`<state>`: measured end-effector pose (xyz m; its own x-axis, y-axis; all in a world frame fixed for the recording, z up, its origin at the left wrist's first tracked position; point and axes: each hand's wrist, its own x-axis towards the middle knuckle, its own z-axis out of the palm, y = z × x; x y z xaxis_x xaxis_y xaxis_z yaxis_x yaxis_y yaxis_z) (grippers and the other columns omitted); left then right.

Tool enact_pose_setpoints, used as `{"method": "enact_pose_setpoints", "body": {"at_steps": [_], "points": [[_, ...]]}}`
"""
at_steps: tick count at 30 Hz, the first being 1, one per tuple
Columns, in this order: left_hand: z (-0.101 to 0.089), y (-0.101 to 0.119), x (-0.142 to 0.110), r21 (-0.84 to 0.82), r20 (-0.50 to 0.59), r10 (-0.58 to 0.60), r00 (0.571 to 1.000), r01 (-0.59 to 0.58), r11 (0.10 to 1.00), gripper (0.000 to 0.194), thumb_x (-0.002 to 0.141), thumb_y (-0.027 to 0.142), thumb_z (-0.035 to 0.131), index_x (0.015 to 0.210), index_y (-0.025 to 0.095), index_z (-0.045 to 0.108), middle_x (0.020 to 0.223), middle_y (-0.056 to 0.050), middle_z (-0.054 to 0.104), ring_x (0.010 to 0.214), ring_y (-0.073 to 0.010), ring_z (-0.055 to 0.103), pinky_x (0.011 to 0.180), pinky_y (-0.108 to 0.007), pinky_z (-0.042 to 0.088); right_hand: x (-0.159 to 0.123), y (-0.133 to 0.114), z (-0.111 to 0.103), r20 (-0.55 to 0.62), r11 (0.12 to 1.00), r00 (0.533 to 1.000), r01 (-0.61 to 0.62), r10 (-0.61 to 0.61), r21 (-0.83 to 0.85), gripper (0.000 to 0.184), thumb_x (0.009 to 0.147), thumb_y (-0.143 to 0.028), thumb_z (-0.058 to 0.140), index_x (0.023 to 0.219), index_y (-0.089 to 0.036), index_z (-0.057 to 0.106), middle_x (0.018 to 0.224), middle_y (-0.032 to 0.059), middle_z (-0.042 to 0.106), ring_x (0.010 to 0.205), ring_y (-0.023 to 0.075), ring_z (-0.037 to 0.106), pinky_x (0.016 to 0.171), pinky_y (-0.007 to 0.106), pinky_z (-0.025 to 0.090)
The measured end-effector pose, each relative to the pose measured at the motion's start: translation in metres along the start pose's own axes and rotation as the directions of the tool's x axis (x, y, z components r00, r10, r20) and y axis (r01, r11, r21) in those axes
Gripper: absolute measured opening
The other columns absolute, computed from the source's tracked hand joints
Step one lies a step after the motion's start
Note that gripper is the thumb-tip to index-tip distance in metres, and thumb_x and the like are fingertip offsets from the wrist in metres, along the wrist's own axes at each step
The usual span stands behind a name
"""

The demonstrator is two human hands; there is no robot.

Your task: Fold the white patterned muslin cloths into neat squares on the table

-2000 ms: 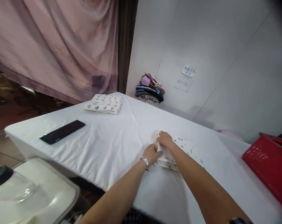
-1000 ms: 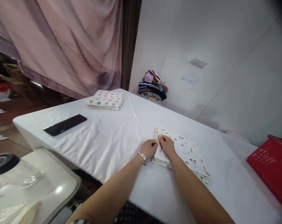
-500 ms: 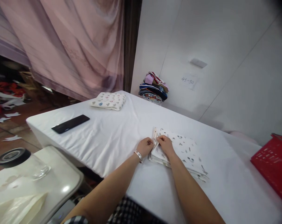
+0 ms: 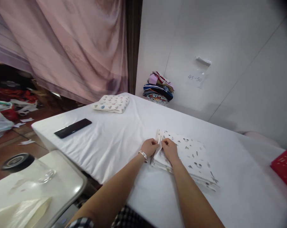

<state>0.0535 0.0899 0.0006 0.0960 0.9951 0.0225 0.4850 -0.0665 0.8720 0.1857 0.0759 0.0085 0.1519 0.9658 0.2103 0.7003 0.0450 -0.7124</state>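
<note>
A folded white cloth [image 4: 193,155] with small grey-green prints lies in layers on the white-covered table [image 4: 115,139]. My left hand [image 4: 150,148], with a silver bracelet at the wrist, pinches the cloth's left edge. Close beside it, my right hand [image 4: 170,150] grips the same edge between thumb and fingers, its wrist lying over the cloth. A narrow strip of the edge stands up between the two hands. The fingertips partly cover what they hold.
Another folded printed cloth [image 4: 112,103] lies at the table's far left, with a black phone-like slab [image 4: 73,128] nearer. A pile of folded fabrics [image 4: 159,88] stands by the wall. At right is a red basket [image 4: 285,164]; at lower left, a glass jar [image 4: 42,171] on a side table.
The view has shifted slightly, so the red basket shows less. Both hands stay at the cloth's left edge, with only a small movement of the fingers.
</note>
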Motion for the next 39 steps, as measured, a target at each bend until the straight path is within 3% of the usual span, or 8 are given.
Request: {"method": "enact_pose_setpoints", "body": {"at_steps": [8, 14, 19, 25, 29, 39], "points": [[0.012, -0.008, 0.0, -0.194, -0.005, 0.053, 0.999, -0.053, 0.98, 0.017, 0.064, 0.031, 0.054, 0.064, 0.014, 0.058, 0.057, 0.003, 0.056, 0.056, -0.0092, 0.049, 0.052, -0.019, 0.038, 0.004, -0.003, 0.001, 0.023, 0.999, 1.0, -0.003, 0.004, -0.037, 0.02, 0.072, -0.032, 0.042, 0.061, -0.022, 0.055, 0.059, -0.0025, 0.058, 0.058, 0.0131, 0.051, 0.056, 0.022, 0.034], [0.009, -0.007, -0.004, -0.284, 0.149, 0.087, 0.985, -0.041, 0.958, 0.029, 0.07, 0.036, 0.047, 0.071, 0.013, 0.065, 0.058, 0.003, 0.058, 0.057, -0.0099, 0.05, 0.052, -0.019, 0.038, 0.003, -0.007, -0.003, 0.078, 1.0, 0.997, -0.009, 0.01, -0.005, 0.031, 0.073, -0.046, 0.043, 0.062, -0.021, 0.057, 0.06, -0.0013, 0.06, 0.059, 0.0135, 0.052, 0.056, 0.022, 0.035], [0.004, -0.011, -0.002, -0.378, 0.196, 0.089, 0.977, -0.009, 0.926, 0.026, 0.067, 0.031, 0.051, 0.077, 0.014, 0.068, 0.066, 0.002, 0.063, 0.063, -0.0116, 0.053, 0.059, -0.021, 0.041, 0.006, -0.002, -0.003, 0.086, 1.0, 0.996, -0.028, 0.027, 0.014, 0.024, 0.071, -0.039, 0.046, 0.062, -0.02, 0.058, 0.058, -0.0019, 0.059, 0.058, 0.0133, 0.051, 0.055, 0.022, 0.035], [0.007, -0.01, 0.002, -0.18, -0.017, 0.043, 0.999, -0.045, 0.983, 0.021, 0.068, 0.031, 0.051, 0.069, 0.015, 0.063, 0.059, 0.002, 0.058, 0.057, -0.01, 0.05, 0.054, -0.02, 0.038, 0.005, 0.002, -0.002, 0.059, 0.998, 0.998, -0.033, 0.029, 0.061, 0.025, 0.07, -0.039, 0.046, 0.061, -0.019, 0.057, 0.052, -0.0017, 0.056, 0.05, 0.0125, 0.047, 0.051, 0.022, 0.033], [0.007, -0.003, 0.0, -0.008, -0.048, 0.027, 0.998, -0.027, 1.0, 0.015, 0.067, 0.031, 0.054, 0.067, 0.017, 0.059, 0.057, 0.003, 0.056, 0.055, -0.0089, 0.049, 0.052, -0.019, 0.035, 0.004, 0.004, -0.001, 0.037, 0.994, 0.999, -0.013, 0.009, 0.109, 0.026, 0.071, -0.039, 0.047, 0.06, -0.018, 0.057, 0.049, -0.0029, 0.053, 0.048, 0.0115, 0.044, 0.048, 0.021, 0.032], [0.009, -0.002, 0.003, 0.11, -0.064, -0.007, 0.998, 0.014, 0.994, 0.016, 0.066, 0.033, 0.056, 0.072, 0.018, 0.055, 0.063, 0.002, 0.058, 0.059, -0.0108, 0.051, 0.052, -0.02, 0.033, 0.002, 0.001, -0.001, -0.012, 0.994, 1.0, 0.0, 0.001, 0.111, 0.025, 0.07, -0.038, 0.047, 0.058, -0.018, 0.055, 0.05, -0.0034, 0.052, 0.05, 0.0113, 0.044, 0.051, 0.021, 0.032]]}}
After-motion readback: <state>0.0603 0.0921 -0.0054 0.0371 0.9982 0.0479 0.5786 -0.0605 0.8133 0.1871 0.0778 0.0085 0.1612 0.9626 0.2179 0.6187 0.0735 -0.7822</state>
